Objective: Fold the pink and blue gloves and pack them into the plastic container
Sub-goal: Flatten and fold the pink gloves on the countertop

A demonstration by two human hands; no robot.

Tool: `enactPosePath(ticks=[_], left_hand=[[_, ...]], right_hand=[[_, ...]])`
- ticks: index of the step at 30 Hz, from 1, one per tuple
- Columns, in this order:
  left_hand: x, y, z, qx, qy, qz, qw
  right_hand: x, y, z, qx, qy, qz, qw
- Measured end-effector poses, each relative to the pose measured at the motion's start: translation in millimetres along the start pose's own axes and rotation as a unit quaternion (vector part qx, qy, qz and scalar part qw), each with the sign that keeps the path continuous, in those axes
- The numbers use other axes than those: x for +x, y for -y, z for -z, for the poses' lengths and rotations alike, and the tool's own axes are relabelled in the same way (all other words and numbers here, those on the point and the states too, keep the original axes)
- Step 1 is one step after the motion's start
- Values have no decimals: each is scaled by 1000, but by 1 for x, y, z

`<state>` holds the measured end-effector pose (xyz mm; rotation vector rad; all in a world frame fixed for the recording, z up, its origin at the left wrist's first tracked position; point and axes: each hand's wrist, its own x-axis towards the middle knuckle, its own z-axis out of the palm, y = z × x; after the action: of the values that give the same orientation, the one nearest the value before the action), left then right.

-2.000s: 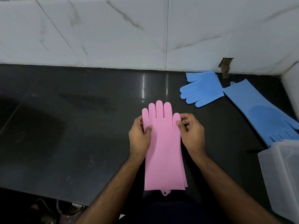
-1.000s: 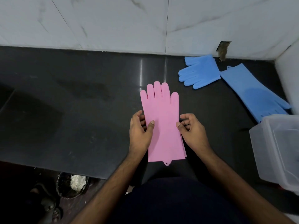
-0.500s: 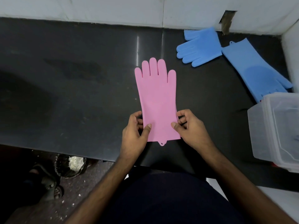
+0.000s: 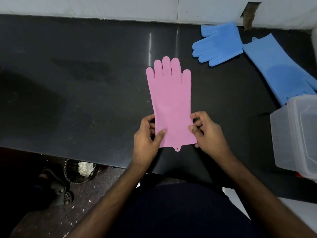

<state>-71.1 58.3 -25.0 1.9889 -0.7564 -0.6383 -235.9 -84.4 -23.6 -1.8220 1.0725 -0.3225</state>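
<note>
Head view, looking down on a dark stone counter [image 4: 85,100] set against a white marble wall [image 4: 103,7].

Pink gloves [image 4: 170,103]: lying flat near the counter's front edge, fingers pointing toward the wall, cuff toward the person. They appear as a stack; only the top one is clearly visible. A small hanging tab sticks out at the cuff edge.

Left hand [image 4: 147,138]: pinching the left edge of the cuff, thumb pressed on the top face, the other fingers curled against the edge. Right hand [image 4: 207,133]: pinching the right edge of the cuff, thumb on top, fingers bent alongside and partly under the edge. Both grips are narrow, closed on the pink material. The palm and finger end of the gloves lies beyond both hands, flat on the counter.

Blue gloves: one [image 4: 217,44] at the back right by the wall, fingers pointing left; the second [image 4: 277,69] lies diagonally to its right, cuff touching the first, fingertips running behind the container.

Plastic container [image 4: 295,134]: translucent, at the right edge of the counter, well apart from the pink gloves.
</note>
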Motion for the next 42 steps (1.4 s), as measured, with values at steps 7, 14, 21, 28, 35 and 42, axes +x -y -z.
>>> enactPosePath(ticks=[7,14,21,28,35,42], left_hand=[[-2,2,-2,-8,-13,-18,1000],[-5,5,-7,-24,-34,-31,999],[-13,13,-15,-27,-53,-51,997],[-12,13,-17,-14,-50,-53,997],[-11,16,-16,16,-44,-57,997],[-12,16,-19,66,-55,-78,993]], right_hand=[[-5,-1,4,-58,-29,47,997],[-7,0,6,-166,-23,106,980],[-9,-2,3,-201,-32,130,970],[-11,-5,4,-201,-38,139,969],[-6,-9,6,-170,-32,120,978],[-11,-13,7,-290,-39,212,932]])
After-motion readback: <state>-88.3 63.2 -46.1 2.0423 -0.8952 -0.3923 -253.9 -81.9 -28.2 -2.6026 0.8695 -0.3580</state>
